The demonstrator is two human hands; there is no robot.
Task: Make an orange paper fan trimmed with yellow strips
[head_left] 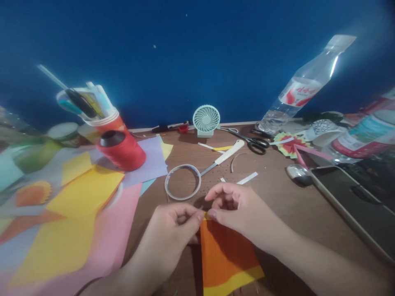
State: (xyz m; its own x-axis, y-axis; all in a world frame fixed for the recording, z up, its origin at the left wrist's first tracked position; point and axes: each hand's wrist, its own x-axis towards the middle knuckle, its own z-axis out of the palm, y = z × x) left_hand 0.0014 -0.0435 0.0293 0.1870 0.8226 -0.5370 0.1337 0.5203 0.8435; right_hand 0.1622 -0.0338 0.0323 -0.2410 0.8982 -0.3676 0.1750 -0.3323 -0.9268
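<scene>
An orange sheet of paper (pixel 228 253) with yellow strips along its top and bottom edges hangs between my hands, near the front of the desk. At its top left corner my left hand (pixel 174 232) is closed, thumb and index finger pinched on the yellow edge. My right hand (pixel 237 207) holds the same edge just beside it, its thumb on the paper and its fingers curled, the index a little raised. Parts of the fingers behind the sheet are hidden. Just beyond my hands lie a roll of clear tape (pixel 166 183) and a white-handled tool (pixel 230 152) with a metal shaft.
Coloured papers (pixel 117 230) cover the left side, with a red thread spool (pixel 125 154) and a pen cup (pixel 105 119) behind. A small fan (pixel 206 120), black scissors (pixel 258 144) and paper scraps (pixel 247 178) lie further back. Right are bottles (pixel 304 88) and a phone-like dark device (pixel 354 201).
</scene>
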